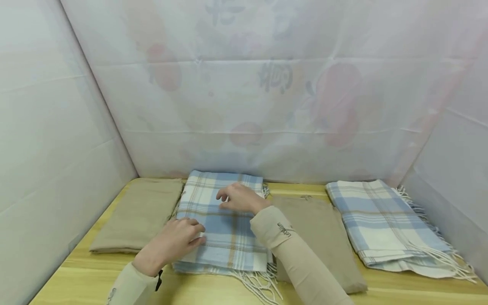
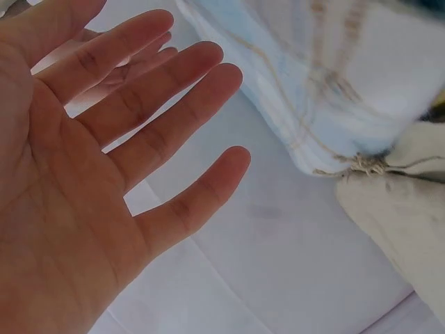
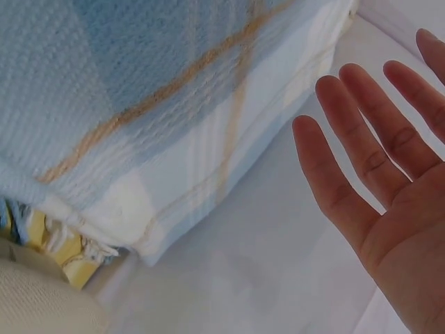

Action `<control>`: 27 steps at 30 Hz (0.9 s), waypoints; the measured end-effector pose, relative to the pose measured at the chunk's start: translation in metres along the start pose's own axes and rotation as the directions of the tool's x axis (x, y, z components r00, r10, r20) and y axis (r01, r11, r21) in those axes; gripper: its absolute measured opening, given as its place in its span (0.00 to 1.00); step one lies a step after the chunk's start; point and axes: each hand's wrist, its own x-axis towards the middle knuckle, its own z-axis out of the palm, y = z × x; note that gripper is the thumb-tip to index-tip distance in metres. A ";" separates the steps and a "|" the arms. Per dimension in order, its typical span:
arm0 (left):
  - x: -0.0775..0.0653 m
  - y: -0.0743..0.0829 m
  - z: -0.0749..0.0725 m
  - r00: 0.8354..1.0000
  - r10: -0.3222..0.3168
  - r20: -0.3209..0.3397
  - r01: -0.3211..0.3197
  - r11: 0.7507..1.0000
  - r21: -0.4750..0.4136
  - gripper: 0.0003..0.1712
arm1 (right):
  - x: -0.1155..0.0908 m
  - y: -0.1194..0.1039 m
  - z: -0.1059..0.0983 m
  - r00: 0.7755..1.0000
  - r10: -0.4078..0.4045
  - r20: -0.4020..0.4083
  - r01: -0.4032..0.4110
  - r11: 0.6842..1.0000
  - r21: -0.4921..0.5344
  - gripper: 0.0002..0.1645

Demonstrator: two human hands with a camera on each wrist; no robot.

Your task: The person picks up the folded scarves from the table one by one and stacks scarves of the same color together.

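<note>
A folded blue-and-white plaid scarf with tan stripes lies at the middle of the table, its fringe hanging toward the front right. My left hand is over its left front part, fingers spread and slightly bent. Farther back, my right hand hovers over the upper right part of the same scarf. In the left wrist view the fingers are apart and hold nothing. The right wrist view likewise shows loosely extended fingers beside the woven plaid cloth, with a gap between them.
Folded tan cloths lie on both sides of the scarf, one at left and one at right. A second plaid scarf with fringe sits at far right. White sheet walls enclose the wooden table.
</note>
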 end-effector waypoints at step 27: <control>-0.028 -0.020 -0.003 0.995 -0.101 -0.006 0.101 0.995 0.000 0.04 | 0.010 -0.016 0.002 0.999 0.032 0.011 -0.032 0.999 -0.015 0.16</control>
